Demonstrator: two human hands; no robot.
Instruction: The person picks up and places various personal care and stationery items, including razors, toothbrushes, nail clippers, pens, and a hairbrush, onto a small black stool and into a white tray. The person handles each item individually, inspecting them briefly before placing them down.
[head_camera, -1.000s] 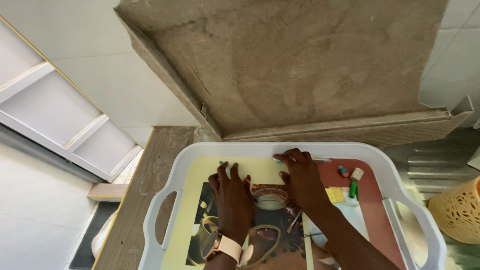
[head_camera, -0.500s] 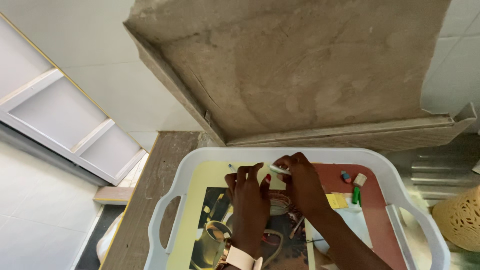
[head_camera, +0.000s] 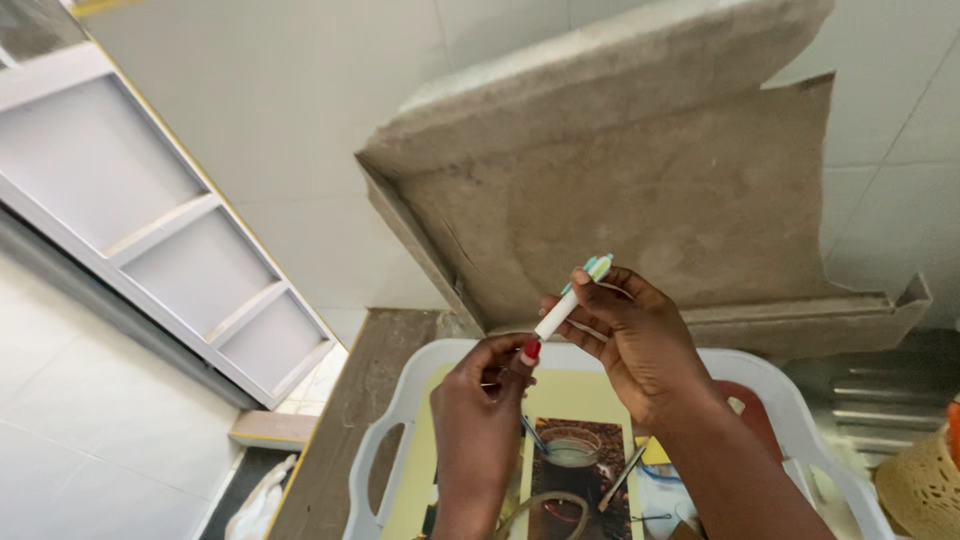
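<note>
Two raised hands pinch a white pen (head_camera: 568, 298): right hand (head_camera: 640, 345) mid-barrel, left hand (head_camera: 483, 415) its lower tip.

Both forearms rise from the bottom edge toward the middle of the frame. The right hand (head_camera: 640, 340) sits centre-right, fingers curled, thumb and fingertips pinched together at its top. The left hand (head_camera: 480, 420) is lower and to the left, back toward the camera, its thumb and forefinger apparently pinched close beside the right hand.
</note>
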